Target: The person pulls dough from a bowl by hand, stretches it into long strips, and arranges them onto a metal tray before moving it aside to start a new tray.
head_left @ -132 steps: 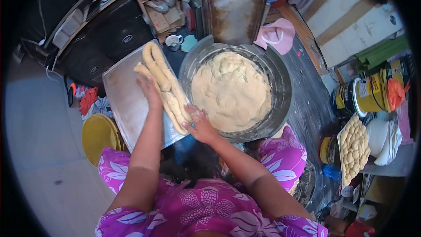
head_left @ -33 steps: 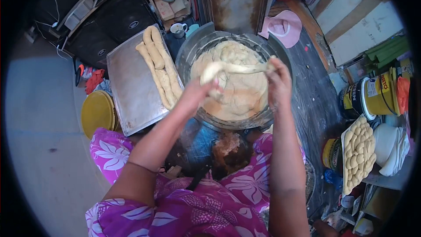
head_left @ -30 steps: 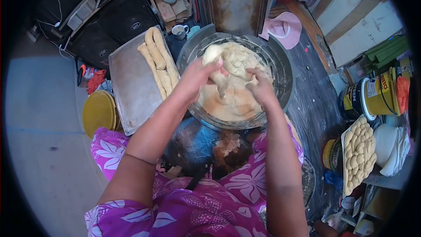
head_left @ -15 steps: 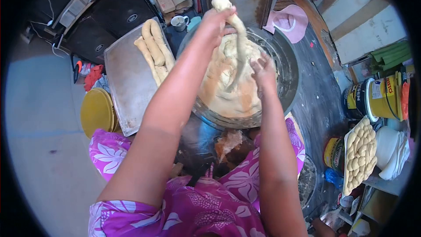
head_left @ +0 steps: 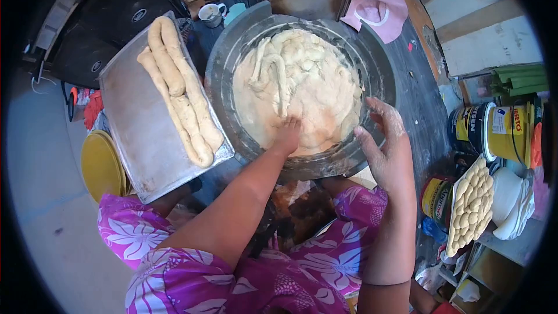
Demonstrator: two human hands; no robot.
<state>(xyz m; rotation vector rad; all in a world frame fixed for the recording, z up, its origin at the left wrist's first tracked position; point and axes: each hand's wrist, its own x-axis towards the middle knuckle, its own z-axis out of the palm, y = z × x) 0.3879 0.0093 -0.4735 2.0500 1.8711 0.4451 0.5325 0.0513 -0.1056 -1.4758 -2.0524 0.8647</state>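
Note:
A wide grey basin (head_left: 376,61) holds a big mass of pale dough (head_left: 325,81) dusted with flour. On its left part lies a folded dough strip (head_left: 278,75), one end hanging toward me. My left hand (head_left: 289,134) rests with fingers stretched out on the floury dough near the basin's front, just below that end. Over the basin's right rim, my right hand (head_left: 388,145) is raised, flour on its skin, fingers apart and nothing in them. Left of the basin, long dough ropes (head_left: 174,90) lie side by side on a metal tray (head_left: 131,116).
Behind the basin are a mug (head_left: 211,15) and a pink hat (head_left: 381,11). To the right stand paint buckets (head_left: 508,131) and a tray of small dough pieces (head_left: 472,206). A yellow round lid (head_left: 102,166) is beside the metal tray.
The dough strip that my left hand held up now lies folded on the dough in the basin. My left hand came down toward me; my right hand moved right, off the dough.

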